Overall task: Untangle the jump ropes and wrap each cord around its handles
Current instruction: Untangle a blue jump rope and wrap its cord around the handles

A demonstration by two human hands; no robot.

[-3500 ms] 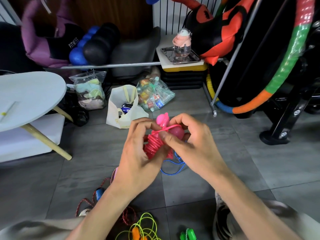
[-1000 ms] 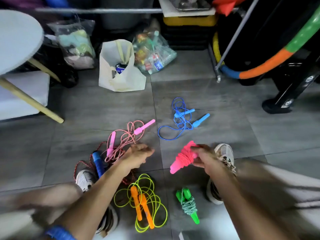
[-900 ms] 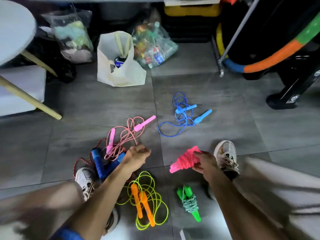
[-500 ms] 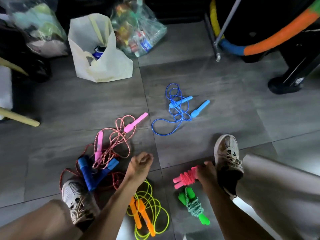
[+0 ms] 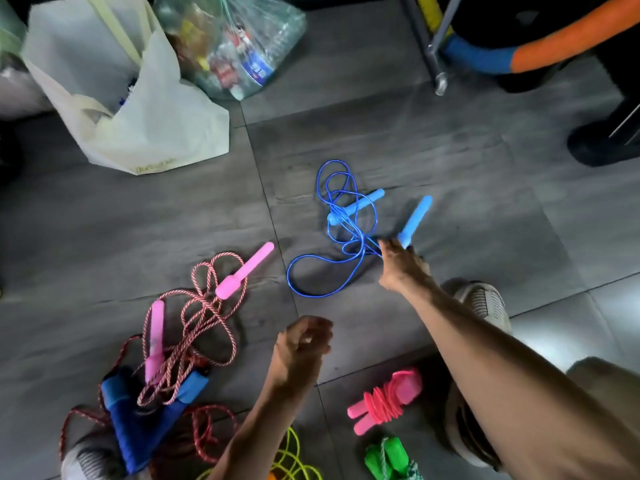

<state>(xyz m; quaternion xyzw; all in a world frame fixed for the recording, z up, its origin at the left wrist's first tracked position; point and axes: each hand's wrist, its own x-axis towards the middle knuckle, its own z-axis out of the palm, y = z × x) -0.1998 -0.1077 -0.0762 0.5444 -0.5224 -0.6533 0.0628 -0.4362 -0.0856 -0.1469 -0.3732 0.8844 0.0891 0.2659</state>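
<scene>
Nearest, at the bottom edge: yellow cord (image 5: 294, 459) loops, and a green rope (image 5: 389, 457) with its cord wound round the paired handles. Just beyond that, a pink rope (image 5: 384, 400), cord wrapped tight round both handles, lying on the grey floor (image 5: 485, 188) beside a shoe (image 5: 481, 303). To the left, two dark blue handles (image 5: 145, 417) over a red cord (image 5: 204, 431), partly on another shoe (image 5: 90, 459).

Left hand (image 5: 303, 344) hanging over the floor, fingers loosely curled, holding nothing, apart from every rope. Left of it, a red-and-white twisted cord (image 5: 201, 327) in loose tangled loops with two light pink handles (image 5: 244, 271), one lying out toward the centre, the other across the dark blue handles.

Right hand (image 5: 398, 261) stretched forward, fingertips down on the blue rope (image 5: 346, 237) right where the cord meets the near end of one light blue handle (image 5: 414, 220); cannot tell whether pinching or only touching, fingers hidden behind the back of the hand. Blue cord unwrapped, sprawled in loops on the floor, second handle lying among them.

Farthest: a white bag (image 5: 138, 109), a clear plastic bag (image 5: 235, 43) of packets, a metal pole (image 5: 426, 46), and an orange-and-blue padded hoop (image 5: 540, 53).
</scene>
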